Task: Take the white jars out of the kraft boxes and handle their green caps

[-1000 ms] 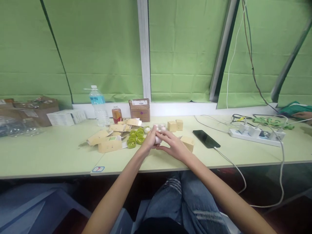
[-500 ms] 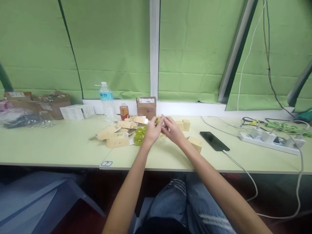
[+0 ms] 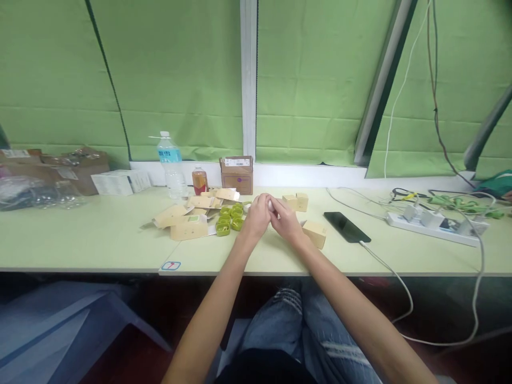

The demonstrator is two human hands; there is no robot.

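Note:
My left hand (image 3: pixel 258 217) and my right hand (image 3: pixel 286 220) meet above the table, with fingers closed around a small white rounded object (image 3: pixel 271 205). Most of it is hidden by the fingers, so its kind does not show. Just left of my left hand, several small olive-green plastic cases (image 3: pixel 224 226) stand grouped on the table, some of them open. Beside these lies a heap of opened tan cardboard boxes (image 3: pixel 191 229). A tan box (image 3: pixel 315 233) sits near my right forearm, and two smaller tan boxes (image 3: pixel 296 202) are farther back.
A black phone (image 3: pixel 347 227) with a white cable lies to the right, near a white power strip (image 3: pixel 434 228) with plugs. Along the back stand a water bottle (image 3: pixel 170 165), an amber drink bottle (image 3: pixel 200 182) and a brown carton (image 3: pixel 237 175). White boxes (image 3: pixel 120 182) are at the left.
My hands have drawn tighter together and turned a little. The green piece seen between my fingers before is now covered. More of the green cases shows, and the view has shifted slightly.

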